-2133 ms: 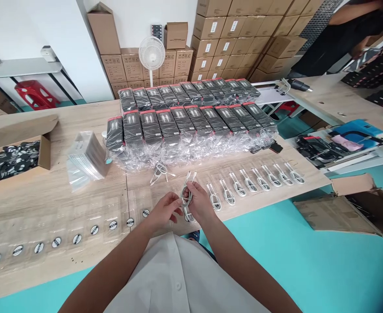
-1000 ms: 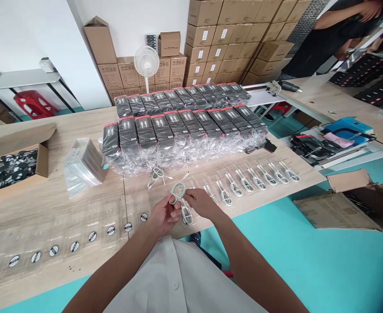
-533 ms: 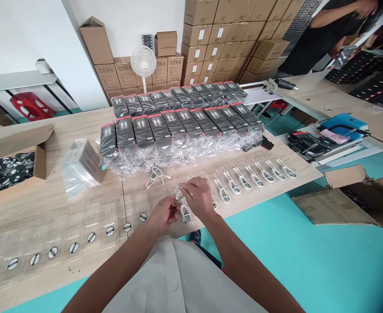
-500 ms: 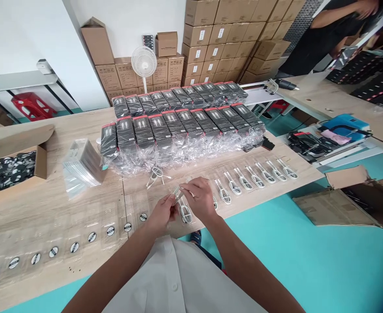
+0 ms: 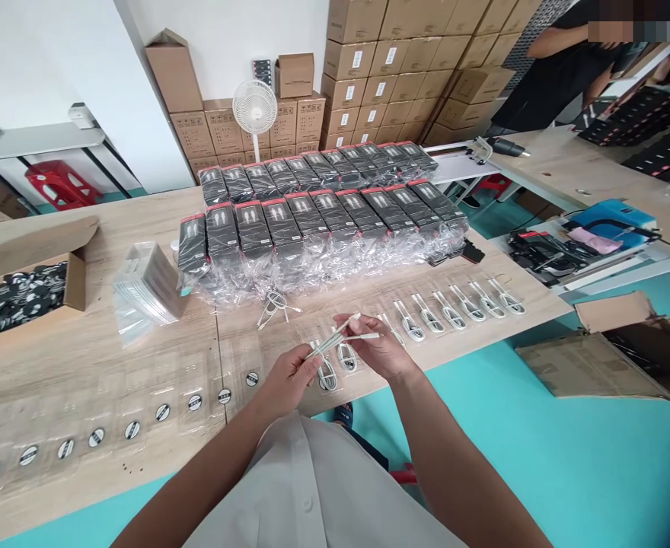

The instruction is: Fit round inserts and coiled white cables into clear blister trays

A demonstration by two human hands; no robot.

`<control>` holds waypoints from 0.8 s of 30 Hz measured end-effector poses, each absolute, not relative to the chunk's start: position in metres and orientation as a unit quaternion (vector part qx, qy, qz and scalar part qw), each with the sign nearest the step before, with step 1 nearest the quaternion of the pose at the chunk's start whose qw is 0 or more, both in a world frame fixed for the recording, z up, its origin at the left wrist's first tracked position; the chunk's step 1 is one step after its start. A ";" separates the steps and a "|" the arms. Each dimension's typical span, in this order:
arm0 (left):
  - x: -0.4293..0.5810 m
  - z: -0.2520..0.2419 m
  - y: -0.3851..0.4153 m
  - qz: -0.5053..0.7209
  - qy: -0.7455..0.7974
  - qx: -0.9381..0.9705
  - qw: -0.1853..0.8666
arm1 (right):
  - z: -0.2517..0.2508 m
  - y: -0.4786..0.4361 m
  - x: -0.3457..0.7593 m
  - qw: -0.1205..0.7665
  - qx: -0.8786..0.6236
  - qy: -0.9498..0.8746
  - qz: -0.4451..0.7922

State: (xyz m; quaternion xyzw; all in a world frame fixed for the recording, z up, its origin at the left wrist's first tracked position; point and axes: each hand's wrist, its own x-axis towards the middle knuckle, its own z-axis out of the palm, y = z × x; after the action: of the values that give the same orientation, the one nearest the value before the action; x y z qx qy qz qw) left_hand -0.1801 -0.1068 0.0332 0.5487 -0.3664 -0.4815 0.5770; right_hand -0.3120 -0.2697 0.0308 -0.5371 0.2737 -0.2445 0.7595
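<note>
A white charging cable (image 5: 335, 340) is stretched between my two hands above the table's front edge. My left hand (image 5: 289, 378) pinches its bunched strands between thumb and fingers. My right hand (image 5: 385, 348) closes around the other end, where a pale connector pokes out to the right. Below them, a coiled white cable (image 5: 327, 377) lies in a clear plastic tray, with another coil (image 5: 347, 357) beside it. To the right runs a row of more coiled cables (image 5: 413, 327) in similar trays. A loose white cable (image 5: 275, 303) lies behind my left hand.
Clear trays with round black-and-white stickers (image 5: 195, 403) line the table's left front. Stacked clear trays (image 5: 148, 285) stand near an open carton of black-and-white discs (image 5: 20, 297). Plastic-wrapped black boxes (image 5: 306, 221) fill the back. A person in black (image 5: 552, 76) stands at the far right.
My right hand has moved right, away from my left, drawing the cable out between them. The coil beside my hands is now less covered. The camera has shifted slightly.
</note>
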 end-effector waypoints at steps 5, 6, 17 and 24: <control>-0.179 0.032 -0.106 -0.508 -0.371 0.554 0.545 | 0.036 -0.271 -0.308 0.742 -0.584 0.244 -0.220; -0.178 0.030 -0.107 -0.516 -0.366 0.560 0.535 | 0.041 -0.273 -0.308 0.734 -0.602 0.233 -0.208; -0.189 0.027 -0.115 -0.601 -0.176 0.415 0.660 | 0.033 -0.249 -0.297 0.806 -0.508 0.207 -0.222; -0.173 0.001 -0.101 -0.583 -0.226 0.569 0.534 | -0.002 -0.233 -0.279 0.763 -0.519 0.316 -0.222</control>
State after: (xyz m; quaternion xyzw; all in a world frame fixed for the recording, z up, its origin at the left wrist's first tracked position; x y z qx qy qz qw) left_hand -0.1733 -0.1015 0.0008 0.5690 -0.2259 -0.5828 0.5343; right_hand -0.2789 -0.2326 -0.0019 -0.5190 0.3163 -0.2215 0.7626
